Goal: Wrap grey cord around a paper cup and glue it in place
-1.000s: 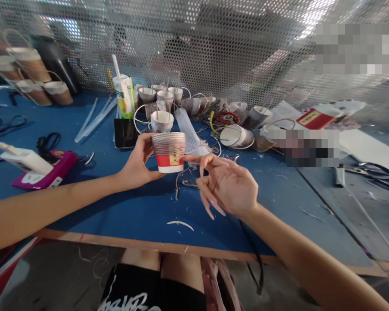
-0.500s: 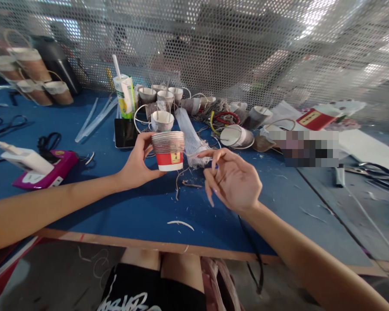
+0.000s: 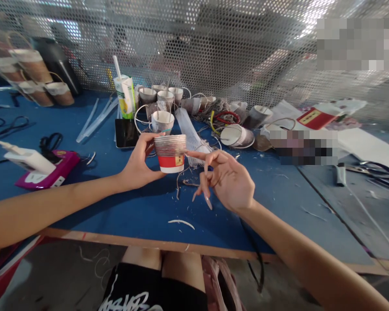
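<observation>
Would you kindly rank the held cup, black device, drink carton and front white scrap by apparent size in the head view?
1. Held cup
2. Drink carton and black device: too alike to rank
3. Front white scrap

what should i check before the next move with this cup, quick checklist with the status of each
1. Left hand gripping the cup: ok, thumb low, fingers near the rim.
2. Cup roughly upright: ok.
3. Cord wound around the cup's upper part, above the red band: ok.
4. Right hand holding a loose cord end: cannot tell; its extended index finger is at the cup's side.
5. Blue tabletop below the hands free of scraps: not ok, a curved white strip and small bits lie there.
</observation>
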Demonstrator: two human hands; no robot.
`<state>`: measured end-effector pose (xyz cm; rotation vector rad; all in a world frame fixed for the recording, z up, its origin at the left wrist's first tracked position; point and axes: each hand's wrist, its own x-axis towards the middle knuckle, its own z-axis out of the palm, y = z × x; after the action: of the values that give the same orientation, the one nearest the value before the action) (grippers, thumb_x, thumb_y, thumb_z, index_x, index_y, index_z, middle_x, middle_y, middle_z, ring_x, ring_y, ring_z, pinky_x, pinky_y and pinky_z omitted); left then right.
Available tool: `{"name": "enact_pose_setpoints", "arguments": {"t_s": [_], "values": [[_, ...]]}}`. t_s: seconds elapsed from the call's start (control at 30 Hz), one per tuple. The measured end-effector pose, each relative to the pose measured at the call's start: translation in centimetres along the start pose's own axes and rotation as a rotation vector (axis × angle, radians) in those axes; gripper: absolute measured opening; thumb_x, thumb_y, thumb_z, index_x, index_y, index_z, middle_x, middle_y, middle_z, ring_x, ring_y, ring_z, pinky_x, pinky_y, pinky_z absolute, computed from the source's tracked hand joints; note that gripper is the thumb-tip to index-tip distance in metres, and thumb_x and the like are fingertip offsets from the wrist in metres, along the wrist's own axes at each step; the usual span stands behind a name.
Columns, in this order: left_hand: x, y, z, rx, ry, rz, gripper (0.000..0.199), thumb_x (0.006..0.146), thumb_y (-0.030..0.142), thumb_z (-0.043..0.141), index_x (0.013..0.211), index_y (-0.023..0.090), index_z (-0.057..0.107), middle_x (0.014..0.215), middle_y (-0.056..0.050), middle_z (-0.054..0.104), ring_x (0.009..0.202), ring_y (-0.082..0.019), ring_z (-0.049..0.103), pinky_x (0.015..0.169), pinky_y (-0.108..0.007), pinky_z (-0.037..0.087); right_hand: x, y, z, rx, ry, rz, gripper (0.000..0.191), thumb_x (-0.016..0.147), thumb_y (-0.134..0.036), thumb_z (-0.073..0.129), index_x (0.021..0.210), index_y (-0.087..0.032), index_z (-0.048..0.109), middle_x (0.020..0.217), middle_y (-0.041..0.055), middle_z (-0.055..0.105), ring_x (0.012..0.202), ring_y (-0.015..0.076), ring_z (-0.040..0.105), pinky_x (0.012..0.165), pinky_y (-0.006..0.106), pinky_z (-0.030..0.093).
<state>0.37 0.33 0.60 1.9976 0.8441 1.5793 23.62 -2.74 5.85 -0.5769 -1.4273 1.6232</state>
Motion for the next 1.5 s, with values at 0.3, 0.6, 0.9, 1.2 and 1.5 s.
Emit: {"name": "enact_pose_setpoints", "arguments": {"t_s": [0.3, 0.6, 0.9, 1.2, 1.5], "values": [[0.2, -0.3, -0.1, 0.003, -0.028, 0.03, 0.074, 0.063, 0.032, 0.084, 0.123, 0.026, 0.042, 0.127, -0.01, 0.05, 0.125, -0.026, 0.056, 0.108, -0.045, 0.049, -0.2, 0.3, 0.5, -0.013, -0.178, 0.041, 0.038, 0.088, -0.058, 0.046, 0.089, -0.02, 0.051, 0.133, 0.0131, 0.06, 0.048, 0.008, 0.058, 0.054, 0.036, 0.06], [0.1, -0.3, 0.0, -0.003, -0.027, -0.002, 0.072, 0.065, 0.032, 0.083, 0.121, 0.025, 0.039, 0.129, -0.01, 0.051, 0.125, -0.024, 0.056, 0.107, -0.042, 0.05, 0.1, 0.3, -0.4, -0.052, 0.173, -0.131, 0.033, 0.092, -0.047, 0.042, 0.074, -0.019, 0.05, 0.101, 0.0099, 0.072, 0.036, 0.0058, 0.049, 0.04, 0.028, 0.053], [0.1, -0.5, -0.1, -0.056, -0.08, 0.005, 0.073, 0.064, 0.027, 0.084, 0.122, 0.025, 0.039, 0.128, -0.01, 0.051, 0.123, -0.024, 0.058, 0.107, -0.043, 0.05, -0.5, 0.5, 0.5, -0.087, -0.197, 0.008, 0.037, 0.092, -0.056, 0.046, 0.091, -0.019, 0.051, 0.13, 0.0136, 0.06, 0.048, 0.006, 0.056, 0.05, 0.03, 0.057], [0.1, 0.0, 0.0, 0.041, -0.055, 0.082, 0.071, 0.065, 0.025, 0.084, 0.123, 0.023, 0.044, 0.125, -0.01, 0.052, 0.122, -0.026, 0.058, 0.106, -0.043, 0.051, -1.0, 0.8, 0.3, -0.725, -0.268, -0.198, 0.024, 0.1, -0.038, 0.038, 0.103, -0.018, 0.052, 0.135, 0.0144, 0.055, 0.061, 0.0057, 0.057, 0.055, 0.023, 0.052], [0.1, -1.0, -0.1, -0.059, 0.0, -0.001, 0.075, 0.063, 0.033, 0.086, 0.121, 0.025, 0.04, 0.123, -0.008, 0.052, 0.119, -0.024, 0.059, 0.102, -0.041, 0.054, -1.2, 1.0, -0.2, -0.653, 0.059, -0.373, 0.034, 0.101, -0.033, 0.037, 0.087, -0.018, 0.064, 0.093, 0.0035, 0.07, 0.042, 0.0033, 0.05, 0.043, 0.021, 0.048]]}}
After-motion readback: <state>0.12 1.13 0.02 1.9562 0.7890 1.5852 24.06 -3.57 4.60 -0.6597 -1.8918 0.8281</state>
